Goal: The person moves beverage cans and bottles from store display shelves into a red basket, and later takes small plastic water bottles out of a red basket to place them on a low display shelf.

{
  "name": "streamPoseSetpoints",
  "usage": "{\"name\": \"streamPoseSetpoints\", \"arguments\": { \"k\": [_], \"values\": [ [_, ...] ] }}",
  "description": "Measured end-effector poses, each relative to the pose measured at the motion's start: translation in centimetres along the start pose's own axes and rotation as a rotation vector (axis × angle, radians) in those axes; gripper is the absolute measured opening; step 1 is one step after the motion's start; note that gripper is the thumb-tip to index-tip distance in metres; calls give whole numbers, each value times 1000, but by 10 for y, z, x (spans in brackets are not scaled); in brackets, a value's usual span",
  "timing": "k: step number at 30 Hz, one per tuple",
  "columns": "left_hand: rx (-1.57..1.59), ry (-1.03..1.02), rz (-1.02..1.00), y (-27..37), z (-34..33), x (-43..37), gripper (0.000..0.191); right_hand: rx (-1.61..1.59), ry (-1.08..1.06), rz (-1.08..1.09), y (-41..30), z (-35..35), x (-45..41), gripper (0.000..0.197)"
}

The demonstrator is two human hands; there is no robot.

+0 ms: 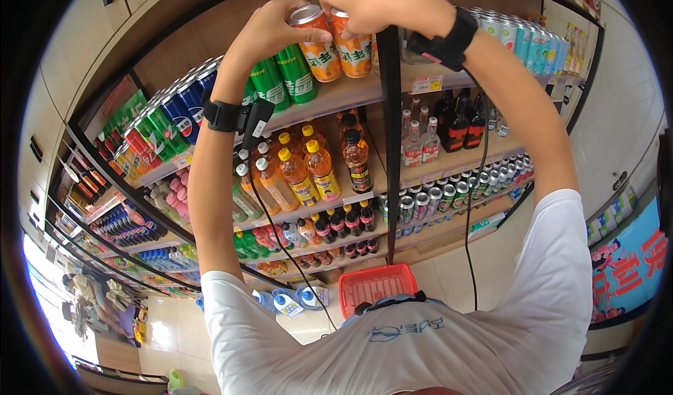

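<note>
Both my hands are raised to the top shelf, beside the black upright post. My left hand grips an orange drink can near its silver top, thumb across the front. Over a second orange can, just to the right, my right hand curls from above, fingers around its upper part. Both cans stand upright on the shelf, side by side. Green cans stand directly left of them. The far sides of my fingers are hidden.
The black post divides the shelves. Bottles of orange drink stand one shelf lower, with small cola bottles beneath. A red plastic basket is on the floor before me. Cables hang from both wrist straps. People are at the far lower left.
</note>
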State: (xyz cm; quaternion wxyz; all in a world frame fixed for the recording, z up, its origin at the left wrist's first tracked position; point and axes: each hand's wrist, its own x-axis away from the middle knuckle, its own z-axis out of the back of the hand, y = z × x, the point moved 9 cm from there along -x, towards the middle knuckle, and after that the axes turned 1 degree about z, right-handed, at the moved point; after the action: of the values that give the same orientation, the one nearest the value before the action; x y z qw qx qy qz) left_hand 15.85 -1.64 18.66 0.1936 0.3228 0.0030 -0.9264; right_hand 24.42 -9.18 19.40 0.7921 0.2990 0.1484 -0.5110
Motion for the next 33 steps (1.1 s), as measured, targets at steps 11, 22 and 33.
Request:
{"name": "streamPoseSetpoints", "arguments": {
  "k": [11, 22, 33],
  "values": [
    [148, -163, 17, -24, -21, -7, 52, -95, 125, -17, -10, -17, 2, 18],
    [79, -262, -13, -21, -36, -19, 53, 19, -240, -201, 11, -44, -18, 39],
    [-17, -114, -23, -37, -38, -23, 58, 47, -242, -246, 6, -53, -24, 32]
  ]
}}
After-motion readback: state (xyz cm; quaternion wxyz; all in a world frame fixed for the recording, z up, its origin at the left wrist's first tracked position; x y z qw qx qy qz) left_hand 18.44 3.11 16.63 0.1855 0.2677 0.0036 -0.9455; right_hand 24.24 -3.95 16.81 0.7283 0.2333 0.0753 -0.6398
